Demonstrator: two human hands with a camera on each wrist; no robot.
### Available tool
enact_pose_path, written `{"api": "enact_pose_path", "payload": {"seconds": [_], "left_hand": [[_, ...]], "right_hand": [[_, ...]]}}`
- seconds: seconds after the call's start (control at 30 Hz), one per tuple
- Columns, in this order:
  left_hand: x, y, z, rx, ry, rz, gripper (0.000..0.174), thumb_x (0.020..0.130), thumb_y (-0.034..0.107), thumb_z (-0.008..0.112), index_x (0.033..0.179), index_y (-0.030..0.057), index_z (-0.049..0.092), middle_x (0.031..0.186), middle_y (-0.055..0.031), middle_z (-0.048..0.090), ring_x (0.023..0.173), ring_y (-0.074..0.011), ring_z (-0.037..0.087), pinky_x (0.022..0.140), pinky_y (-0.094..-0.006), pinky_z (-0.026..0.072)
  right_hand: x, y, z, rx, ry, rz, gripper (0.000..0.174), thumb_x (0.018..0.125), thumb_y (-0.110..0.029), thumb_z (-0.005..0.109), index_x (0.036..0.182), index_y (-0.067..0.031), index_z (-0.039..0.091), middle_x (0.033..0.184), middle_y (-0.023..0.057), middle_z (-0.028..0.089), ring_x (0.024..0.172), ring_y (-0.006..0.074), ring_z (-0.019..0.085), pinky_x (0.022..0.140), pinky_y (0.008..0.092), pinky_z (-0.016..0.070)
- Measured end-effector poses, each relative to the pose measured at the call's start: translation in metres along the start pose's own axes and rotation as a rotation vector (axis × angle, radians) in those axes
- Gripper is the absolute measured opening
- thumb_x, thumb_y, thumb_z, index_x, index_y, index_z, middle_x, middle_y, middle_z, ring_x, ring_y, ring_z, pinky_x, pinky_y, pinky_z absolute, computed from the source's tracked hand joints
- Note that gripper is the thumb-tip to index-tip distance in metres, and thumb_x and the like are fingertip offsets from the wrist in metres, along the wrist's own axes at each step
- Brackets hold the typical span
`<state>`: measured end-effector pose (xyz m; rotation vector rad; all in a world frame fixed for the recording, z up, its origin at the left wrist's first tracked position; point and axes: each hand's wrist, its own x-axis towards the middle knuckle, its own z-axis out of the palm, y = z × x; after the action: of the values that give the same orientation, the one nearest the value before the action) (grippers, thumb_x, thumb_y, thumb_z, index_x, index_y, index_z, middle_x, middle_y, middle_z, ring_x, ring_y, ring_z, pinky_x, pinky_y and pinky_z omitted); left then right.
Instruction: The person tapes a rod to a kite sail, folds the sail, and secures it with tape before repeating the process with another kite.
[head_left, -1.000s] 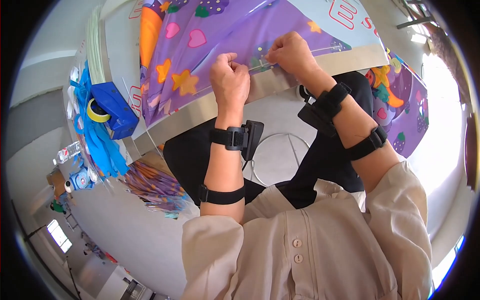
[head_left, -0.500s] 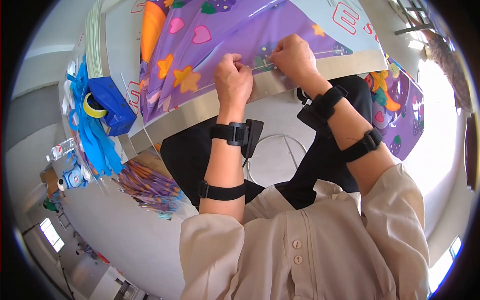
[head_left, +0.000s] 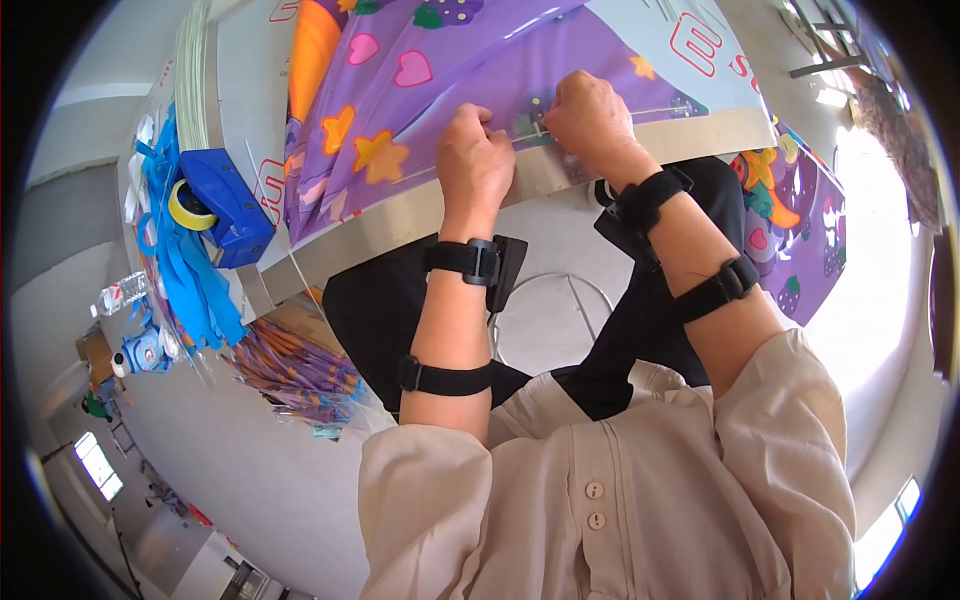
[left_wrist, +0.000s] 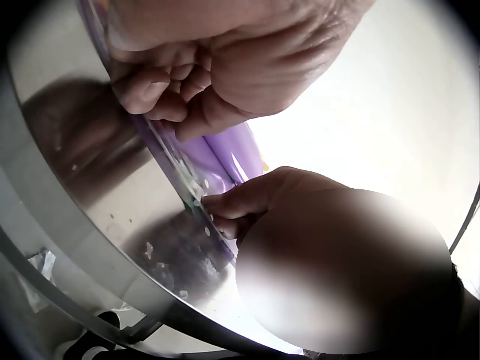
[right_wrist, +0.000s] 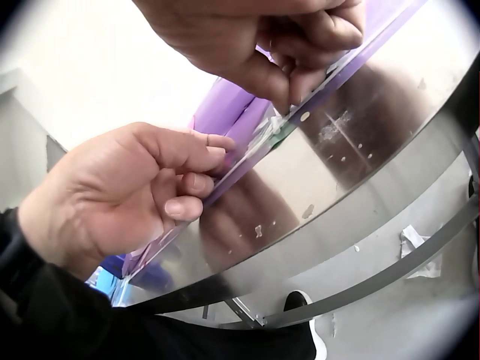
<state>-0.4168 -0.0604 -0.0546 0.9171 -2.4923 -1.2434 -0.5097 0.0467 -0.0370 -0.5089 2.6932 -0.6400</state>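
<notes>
A glossy purple plastic sheet point(head_left: 480, 75) printed with hearts, stars and strawberries lies over the metal-edged table. A thin pale strip point(head_left: 650, 112) runs along its near border. My left hand point(head_left: 475, 165) is at that border, its thumb and forefinger pinching the sheet and the other fingers curled. A short way to the right, my right hand point(head_left: 592, 122) pinches the same border between thumb and forefinger. Small whitish bits show on the sheet's edge point(right_wrist: 274, 131) between the hands in the right wrist view. The right hand's fingertips partly hide the strip.
A blue tape dispenser point(head_left: 225, 208) with yellow tape stands at the table's left end, beside blue strips point(head_left: 195, 290) and a bundle of thin pale rods point(head_left: 190, 80). The table's metal edge point(head_left: 690, 132) runs below the hands. More printed purple sheeting point(head_left: 800, 225) hangs at the right.
The head view has turned slightly, and sheet and hands appear a little farther right. Both hands stay at the same border, the left slightly closer to the right.
</notes>
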Motion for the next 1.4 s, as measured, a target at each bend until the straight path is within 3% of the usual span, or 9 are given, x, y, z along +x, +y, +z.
{"api": "enact_pose_path", "payload": {"seconds": [0.27, 0.57, 0.73, 0.87, 0.93, 1.0, 1.07, 1.2, 1.4], "left_hand": [[0.026, 0.026, -0.001, 0.429, -0.11, 0.117, 0.044, 0.065, 0.037, 0.077, 0.083, 0.0002, 0.061, 0.08, -0.0196, 0.065, 0.078, -0.0366, 0.063, 0.066, -0.0428, 0.0491], [0.03, 0.038, 0.005, 0.603, -0.078, 0.088, 0.053, 0.061, 0.048, 0.078, 0.081, 0.0008, 0.063, 0.083, -0.0174, 0.067, 0.081, -0.032, 0.065, 0.069, -0.0407, 0.0513], [0.032, 0.029, 0.008, 0.558, -0.122, 0.124, 0.059, 0.06, 0.047, 0.079, 0.087, -0.0023, 0.059, 0.082, -0.0206, 0.066, 0.081, -0.0343, 0.065, 0.069, -0.042, 0.051], [0.029, 0.01, -0.002, 0.394, -0.008, 0.23, 0.036, 0.068, 0.03, 0.076, 0.08, 0.0022, 0.055, 0.074, -0.0178, 0.062, 0.074, -0.0375, 0.061, 0.065, -0.0447, 0.0473], [0.02, -0.01, -0.019, 0.118, 0.193, 0.386, 0.023, 0.072, 0.019, 0.072, 0.079, 0.0034, 0.055, 0.074, -0.013, 0.059, 0.071, -0.0342, 0.058, 0.064, -0.043, 0.045], [0.006, -0.023, -0.046, 0.265, 0.382, 0.476, 0.018, 0.072, 0.006, 0.068, 0.082, 0.0029, 0.054, 0.079, -0.0116, 0.057, 0.077, -0.031, 0.057, 0.068, -0.0396, 0.0442], [-0.005, -0.042, -0.07, 0.26, 0.285, 0.355, 0.028, 0.069, 0.005, 0.069, 0.091, 0.0045, 0.052, 0.088, -0.0125, 0.055, 0.089, -0.0323, 0.053, 0.075, -0.041, 0.043], [-0.026, -0.05, -0.08, 0.3, 0.185, 0.391, 0.037, 0.066, 0.006, 0.071, 0.098, 0.0047, 0.053, 0.097, -0.0113, 0.056, 0.096, -0.0322, 0.052, 0.08, -0.0409, 0.0426], [-0.037, -0.043, -0.061, 0.428, 0.165, 0.437, 0.052, 0.061, 0.013, 0.077, 0.107, 0.005, 0.053, 0.11, -0.0109, 0.052, 0.107, -0.0312, 0.047, 0.088, -0.0454, 0.0389]], "right_hand": [[-0.002, 0.025, 0.0, 0.004, 0.057, -0.069, 0.033, 0.064, -0.031, 0.075, 0.074, -0.0033, 0.061, 0.071, 0.0147, 0.063, 0.072, 0.0326, 0.062, 0.064, 0.0401, 0.0478], [-0.002, 0.027, -0.011, -0.148, -0.026, -0.248, 0.041, 0.063, -0.036, 0.076, 0.083, -0.006, 0.056, 0.074, 0.0128, 0.062, 0.075, 0.0333, 0.06, 0.063, 0.0423, 0.0452], [-0.004, 0.025, -0.011, -0.103, -0.063, -0.191, 0.036, 0.063, -0.03, 0.076, 0.08, -0.0067, 0.055, 0.073, 0.0129, 0.061, 0.076, 0.0337, 0.06, 0.062, 0.0427, 0.0445], [0.004, 0.043, -0.015, -0.077, -0.074, -0.329, 0.031, 0.064, -0.021, 0.075, 0.083, -0.0057, 0.056, 0.074, 0.0131, 0.061, 0.076, 0.0324, 0.06, 0.064, 0.042, 0.0453], [0.011, 0.07, -0.021, 0.266, -0.127, -0.25, 0.03, 0.065, -0.013, 0.072, 0.089, -0.0048, 0.058, 0.077, 0.0124, 0.061, 0.079, 0.0309, 0.061, 0.069, 0.0414, 0.0463], [0.014, 0.104, -0.03, 0.132, 0.397, -0.21, 0.034, 0.067, -0.011, 0.07, 0.098, -0.0042, 0.057, 0.079, 0.0119, 0.061, 0.08, 0.0296, 0.061, 0.071, 0.0393, 0.047], [0.017, 0.135, -0.045, -0.08, 0.592, -0.217, 0.037, 0.068, -0.012, 0.07, 0.101, -0.0045, 0.056, 0.08, 0.0126, 0.061, 0.081, 0.0295, 0.06, 0.072, 0.037, 0.0474], [0.012, 0.146, -0.066, 0.018, 0.134, -0.043, 0.036, 0.066, -0.015, 0.071, 0.097, -0.0022, 0.059, 0.09, 0.0176, 0.063, 0.089, 0.0335, 0.061, 0.076, 0.0391, 0.0482], [0.044, 0.15, -0.087, 0.113, 0.004, 0.004, 0.022, 0.064, -0.013, 0.068, 0.082, -0.0017, 0.063, 0.061, 0.0134, 0.061, 0.064, 0.0273, 0.062, 0.061, 0.0338, 0.0496]]}}
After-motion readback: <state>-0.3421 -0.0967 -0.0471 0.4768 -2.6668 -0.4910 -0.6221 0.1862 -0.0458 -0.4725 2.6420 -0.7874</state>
